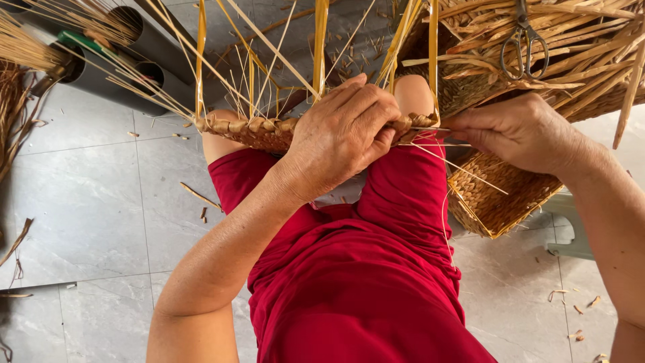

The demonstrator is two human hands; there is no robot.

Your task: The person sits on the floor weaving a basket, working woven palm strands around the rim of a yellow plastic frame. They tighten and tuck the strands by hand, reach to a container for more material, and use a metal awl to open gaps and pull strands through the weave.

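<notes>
The grey tiled floor fills most of the view, strewn with short bits of straw. Above it sit the person's lap and knees in red cloth. At upper right lies a heap of woven baskets with loose reed ends sticking out; one square woven basket stands tilted just beside the right knee — what it holds cannot be seen from here. At upper left, dark grey pipes lie on the floor with bundles of thin straw in and across their open mouths.

Across the knees rests the half-woven piece — a braided rim of flat brown fibre with long yellow stakes rising up from it. The left hand is curled over the rim near its middle, fingers pressed together and folded over the braid. The right hand is at the rim's right end, its fingertips pinching thin strands that stick out from the weave. A pair of scissors lies on top of the basket heap, well apart from both hands.
</notes>
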